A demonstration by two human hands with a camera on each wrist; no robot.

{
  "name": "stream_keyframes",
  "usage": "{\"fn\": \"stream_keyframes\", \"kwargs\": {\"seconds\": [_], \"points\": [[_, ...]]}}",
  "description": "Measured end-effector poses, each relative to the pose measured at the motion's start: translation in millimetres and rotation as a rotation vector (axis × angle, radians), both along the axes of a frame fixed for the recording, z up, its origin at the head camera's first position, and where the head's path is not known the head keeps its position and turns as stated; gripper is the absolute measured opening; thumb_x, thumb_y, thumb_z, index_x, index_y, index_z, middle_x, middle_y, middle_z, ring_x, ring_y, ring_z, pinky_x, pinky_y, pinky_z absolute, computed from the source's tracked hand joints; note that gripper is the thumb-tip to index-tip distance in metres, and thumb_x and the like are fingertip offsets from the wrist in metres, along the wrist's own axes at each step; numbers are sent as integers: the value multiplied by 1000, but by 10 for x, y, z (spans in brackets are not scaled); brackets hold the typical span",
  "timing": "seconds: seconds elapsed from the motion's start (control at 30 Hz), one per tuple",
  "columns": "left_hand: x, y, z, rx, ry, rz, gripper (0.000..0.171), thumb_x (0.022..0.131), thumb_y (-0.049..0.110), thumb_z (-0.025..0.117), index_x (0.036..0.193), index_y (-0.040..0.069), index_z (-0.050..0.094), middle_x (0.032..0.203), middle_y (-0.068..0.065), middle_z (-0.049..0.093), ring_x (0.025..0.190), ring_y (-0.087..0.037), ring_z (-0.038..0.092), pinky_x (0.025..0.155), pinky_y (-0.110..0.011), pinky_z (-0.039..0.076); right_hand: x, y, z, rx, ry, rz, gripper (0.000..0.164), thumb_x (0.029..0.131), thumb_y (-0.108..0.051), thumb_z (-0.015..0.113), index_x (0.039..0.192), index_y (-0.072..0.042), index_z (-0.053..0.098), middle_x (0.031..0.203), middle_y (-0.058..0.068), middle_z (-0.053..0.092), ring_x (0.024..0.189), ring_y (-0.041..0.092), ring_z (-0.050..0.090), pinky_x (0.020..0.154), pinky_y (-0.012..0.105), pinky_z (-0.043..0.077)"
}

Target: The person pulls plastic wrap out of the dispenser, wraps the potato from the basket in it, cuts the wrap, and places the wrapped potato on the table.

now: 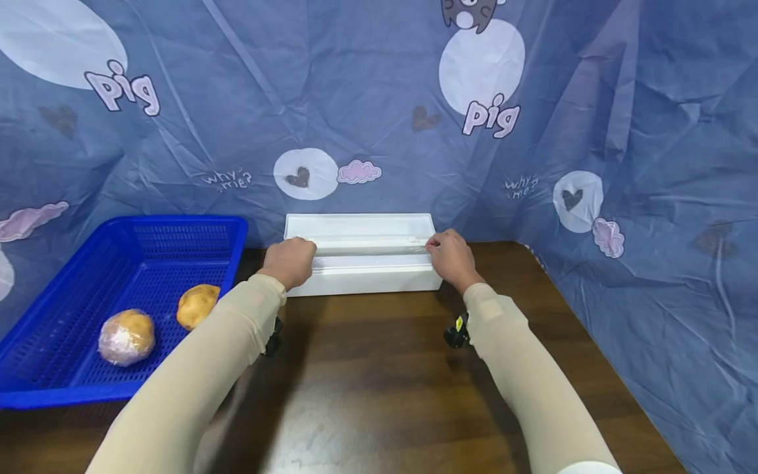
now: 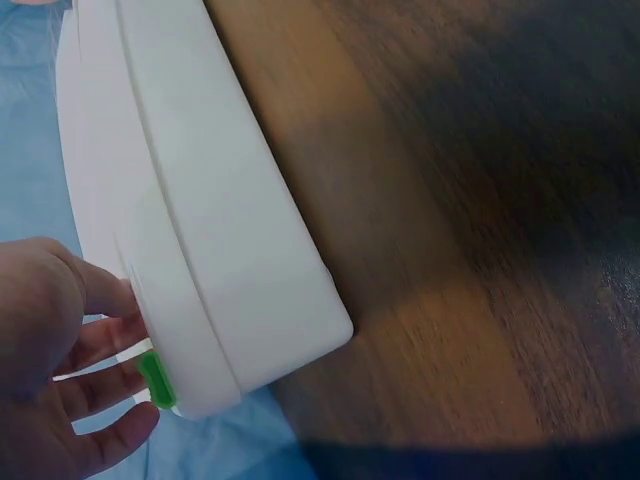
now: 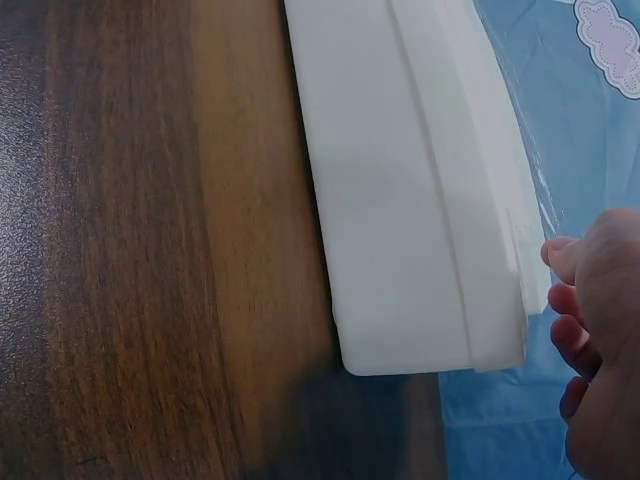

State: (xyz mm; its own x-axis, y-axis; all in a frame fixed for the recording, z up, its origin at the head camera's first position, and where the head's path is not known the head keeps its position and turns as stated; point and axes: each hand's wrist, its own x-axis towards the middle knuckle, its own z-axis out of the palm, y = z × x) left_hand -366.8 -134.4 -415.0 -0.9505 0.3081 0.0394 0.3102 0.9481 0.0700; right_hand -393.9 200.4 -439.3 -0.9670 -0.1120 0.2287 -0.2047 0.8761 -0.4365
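Note:
A white cling film dispenser [image 1: 367,282] stands at the back of the table with its lid [image 1: 358,222] raised. My left hand [image 1: 290,261] is at its left end, thumb and bent fingers on the edge beside a small green piece [image 2: 156,380]. At the right end my right hand [image 1: 453,258] pinches clear cling film [image 3: 538,170] between thumb and forefinger. The film runs along the dispenser's back edge in the right wrist view. Whether film also lies under my left fingers is hard to tell.
To the left sits a blue plastic basket [image 1: 65,396] holding a film-wrapped potato [image 1: 126,337] and a bare potato [image 1: 197,306]. Behind the brown wooden table [image 1: 355,382] hangs a blue printed cloth [image 1: 379,99], which also runs along the right side.

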Motion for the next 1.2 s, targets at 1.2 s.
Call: {"fn": "stream_keyframes", "kwargs": {"seconds": [1.2], "points": [[-126,-171,123,-78,160,-71,22,93,-10,52,93,-3,73,91,-24,65,93,-44,63,76,-58,55,-19,-5,22,13,105,-62,12,98,-12,63,94,-7,73,97,11,66,99,33,63,89,48,49]]}}
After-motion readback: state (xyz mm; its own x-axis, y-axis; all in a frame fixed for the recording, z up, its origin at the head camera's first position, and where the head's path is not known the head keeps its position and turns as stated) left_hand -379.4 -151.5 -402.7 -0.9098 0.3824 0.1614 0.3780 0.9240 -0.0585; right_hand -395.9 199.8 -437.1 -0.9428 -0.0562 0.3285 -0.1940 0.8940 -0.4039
